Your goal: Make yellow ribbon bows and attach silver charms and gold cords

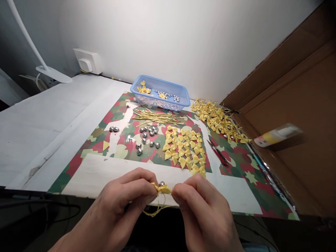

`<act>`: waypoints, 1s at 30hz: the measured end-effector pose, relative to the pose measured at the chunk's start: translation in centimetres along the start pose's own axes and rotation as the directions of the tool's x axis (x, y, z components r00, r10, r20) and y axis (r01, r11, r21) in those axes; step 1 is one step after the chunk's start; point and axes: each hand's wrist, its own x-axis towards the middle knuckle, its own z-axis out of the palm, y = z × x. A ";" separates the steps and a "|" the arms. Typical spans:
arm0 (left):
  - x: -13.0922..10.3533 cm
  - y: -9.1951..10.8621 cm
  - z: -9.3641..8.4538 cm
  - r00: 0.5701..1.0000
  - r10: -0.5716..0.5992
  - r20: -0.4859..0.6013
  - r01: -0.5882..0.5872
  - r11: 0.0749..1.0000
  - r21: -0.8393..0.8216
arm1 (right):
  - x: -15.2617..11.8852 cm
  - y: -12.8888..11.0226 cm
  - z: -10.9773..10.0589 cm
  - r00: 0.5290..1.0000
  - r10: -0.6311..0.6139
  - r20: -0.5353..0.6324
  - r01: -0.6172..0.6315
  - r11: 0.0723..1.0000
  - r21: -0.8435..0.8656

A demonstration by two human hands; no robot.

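Near the table's front edge, my left hand [131, 199] pinches the left side of a yellow bow [163, 189]. A silver bell [161, 183] sits at the bow's middle, and thin yellow cord [154, 212] loops below it. My right hand [202, 206] is closed at the bow's right tip, its fingertips pressed together. Rows of yellow bows [184, 152] lie just beyond my right hand. Loose silver bells [144, 135] are scattered left of them. Behind the bells lies a bundle of gold ties [154, 117].
A blue basket [160, 102] with bows and silver beads stands by the wall. Right of it is a heap of belled bows [215, 117]. Scissors [219, 154], a bottle [275, 135] and a cardboard panel [296, 87] are on the right; a white lamp [54, 74] stands back left.
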 end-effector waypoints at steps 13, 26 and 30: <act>-0.1 0.1 -0.2 0.996 -0.075 0.043 0.078 0.994 -0.073 | -0.4 0.0 1.3 0.996 0.031 -0.088 -0.026 0.998 0.063; 0.8 0.7 0.1 0.950 -0.312 0.017 0.298 0.889 -0.348 | 0.0 0.2 2.7 0.952 -0.219 -0.215 0.154 0.947 -0.281; 0.8 0.8 0.0 0.948 -0.318 0.030 0.308 0.885 -0.349 | -0.1 -0.1 3.3 0.936 -0.229 -0.266 0.136 0.935 -0.329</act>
